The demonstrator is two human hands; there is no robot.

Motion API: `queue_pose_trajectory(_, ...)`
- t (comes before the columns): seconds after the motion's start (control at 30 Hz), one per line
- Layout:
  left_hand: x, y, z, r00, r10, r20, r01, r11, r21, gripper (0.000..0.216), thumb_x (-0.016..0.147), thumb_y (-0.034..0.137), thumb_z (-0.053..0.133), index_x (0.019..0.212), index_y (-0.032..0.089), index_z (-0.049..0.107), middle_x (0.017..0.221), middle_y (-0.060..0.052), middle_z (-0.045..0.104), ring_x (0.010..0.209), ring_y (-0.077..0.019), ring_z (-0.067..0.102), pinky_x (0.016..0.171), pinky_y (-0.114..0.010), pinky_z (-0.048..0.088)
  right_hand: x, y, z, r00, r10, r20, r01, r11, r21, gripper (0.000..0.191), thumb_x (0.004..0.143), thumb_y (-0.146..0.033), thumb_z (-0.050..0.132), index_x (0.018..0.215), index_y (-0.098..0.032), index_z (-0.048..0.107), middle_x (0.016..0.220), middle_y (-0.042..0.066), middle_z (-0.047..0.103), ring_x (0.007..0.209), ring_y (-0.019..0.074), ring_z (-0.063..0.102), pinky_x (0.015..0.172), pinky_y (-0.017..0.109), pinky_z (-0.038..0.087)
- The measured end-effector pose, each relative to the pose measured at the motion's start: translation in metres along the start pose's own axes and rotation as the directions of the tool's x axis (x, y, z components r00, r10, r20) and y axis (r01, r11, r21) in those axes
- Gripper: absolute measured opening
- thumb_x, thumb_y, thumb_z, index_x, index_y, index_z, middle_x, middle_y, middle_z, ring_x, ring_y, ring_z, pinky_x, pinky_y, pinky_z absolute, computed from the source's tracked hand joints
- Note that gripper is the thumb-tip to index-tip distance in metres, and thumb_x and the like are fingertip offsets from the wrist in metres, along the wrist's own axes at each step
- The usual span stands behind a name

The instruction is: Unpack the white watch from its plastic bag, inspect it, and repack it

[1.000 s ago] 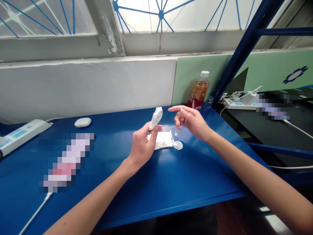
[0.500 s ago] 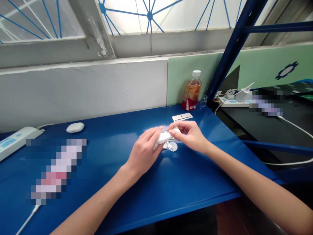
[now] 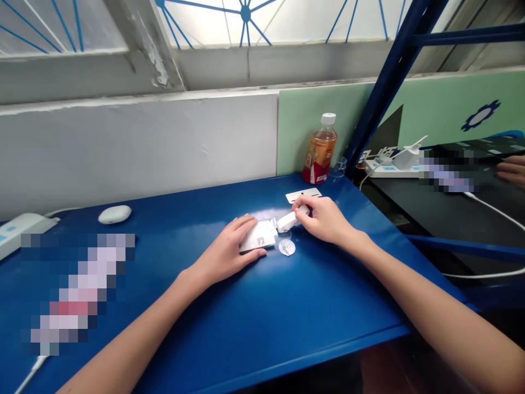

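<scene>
A: Take the white box [image 3: 259,236] on the tabletop [image 3: 262,317] as your landmark. What lies left of it?
B: Far left of the box you have a power strip [image 3: 24,232], then a pixelated flat object [image 3: 77,298] with a white cable [image 3: 33,375], then a rounded white case [image 3: 115,214].
A: And your left hand [image 3: 227,246]?
B: It is at the box's left end, its grip pinching the box between your thumb, along the near edge, and your fingers beyond.
A: Right of the box?
B: A round sticker [image 3: 287,247] lies just beside it. Behind the sticker you have a small white block [image 3: 287,220], one end pinched in the grip of your right hand [image 3: 324,216]. A pale card [image 3: 303,195] and an upright bottle [image 3: 320,156] are behind and right of the box. Well apart, far right of it, another person's hand [image 3: 512,169] shows.
</scene>
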State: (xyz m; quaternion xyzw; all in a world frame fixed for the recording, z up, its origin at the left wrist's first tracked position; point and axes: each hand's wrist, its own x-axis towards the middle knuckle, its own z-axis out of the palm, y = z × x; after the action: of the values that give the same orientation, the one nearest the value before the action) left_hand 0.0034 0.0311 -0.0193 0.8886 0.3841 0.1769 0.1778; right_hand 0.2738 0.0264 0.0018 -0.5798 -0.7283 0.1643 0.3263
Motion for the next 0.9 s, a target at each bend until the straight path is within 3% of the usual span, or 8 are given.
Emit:
queue_pose_trajectory(0.17,-0.002,0.004,0.001,0.996,0.024,-0.080,-0.027,0.999,-0.034,0.052,0.092,0.043,0.064,0.138,0.021,0.052,0.138,-0.014,0.057,0.133,-0.0322,0.050,0.108,-0.052,0.043,0.001,0.003,0.005,0.998,0.021,0.051,-0.027,0.992,0.120,0.013,0.080,-0.023,0.056,0.079,-0.020,0.068,0.071,0.002,0.066,0.059,0.0156,0.052,0.056,0.028,0.036)
queue_pose_trajectory(0.33,-0.004,0.014,-0.001,0.994,0.036,-0.108,-0.043,0.997,-0.067,0.048,0.094,0.031,0.061,0.140,0.022,0.048,0.136,-0.013,0.056,0.128,-0.0295,0.052,0.107,-0.049,0.044,-0.003,-0.002,0.011,0.990,0.008,0.144,-0.031,0.987,0.156,0.014,0.086,-0.029,0.056,0.087,-0.020,0.066,0.061,-0.002,0.059,0.054,0.0150,0.050,0.054,0.027,0.035)
queue_pose_trajectory(0.47,-0.004,0.020,-0.002,0.991,0.023,-0.134,-0.030,0.999,-0.043,0.050,0.091,0.026,0.063,0.139,0.021,0.048,0.135,-0.013,0.056,0.128,-0.0300,0.050,0.108,-0.050,0.042,-0.007,-0.004,0.012,0.978,-0.107,0.178,0.114,0.993,-0.029,0.022,0.092,-0.031,0.052,0.107,-0.019,0.063,0.061,-0.002,0.060,0.055,0.0164,0.052,0.056,0.028,0.033)
queue_pose_trajectory(0.67,-0.005,0.026,0.002,0.990,0.038,-0.137,-0.037,0.999,0.009,0.046,0.091,0.026,0.062,0.135,0.020,0.051,0.130,-0.014,0.056,0.123,-0.0312,0.053,0.105,-0.050,0.044,-0.012,-0.007,0.018,0.964,-0.167,0.208,0.213,0.952,-0.222,0.031,0.100,-0.030,0.041,0.120,-0.016,0.061,0.099,0.012,0.074,0.085,0.0246,0.067,0.066,0.030,0.039)
queue_pose_trajectory(0.8,-0.003,0.030,0.002,0.993,0.074,-0.091,-0.069,0.996,0.053,0.042,0.094,0.027,0.057,0.135,0.019,0.051,0.130,-0.015,0.055,0.121,-0.0313,0.053,0.104,-0.051,0.045,-0.014,-0.010,0.022,0.949,-0.157,0.274,0.249,0.905,-0.346,0.037,0.102,-0.035,0.038,0.122,-0.016,0.062,0.094,0.013,0.075,0.081,0.0259,0.069,0.063,0.031,0.037)
queue_pose_trajectory(0.9,-0.004,0.031,0.001,0.996,0.077,-0.044,-0.074,0.995,0.072,0.043,0.096,0.030,0.054,0.137,0.019,0.050,0.132,-0.016,0.055,0.125,-0.0326,0.051,0.106,-0.053,0.043,-0.012,-0.009,0.019,0.956,-0.148,0.253,0.239,0.893,-0.382,0.039,0.101,-0.038,0.040,0.123,-0.016,0.064,0.088,0.013,0.075,0.077,0.0264,0.068,0.060,0.031,0.035)
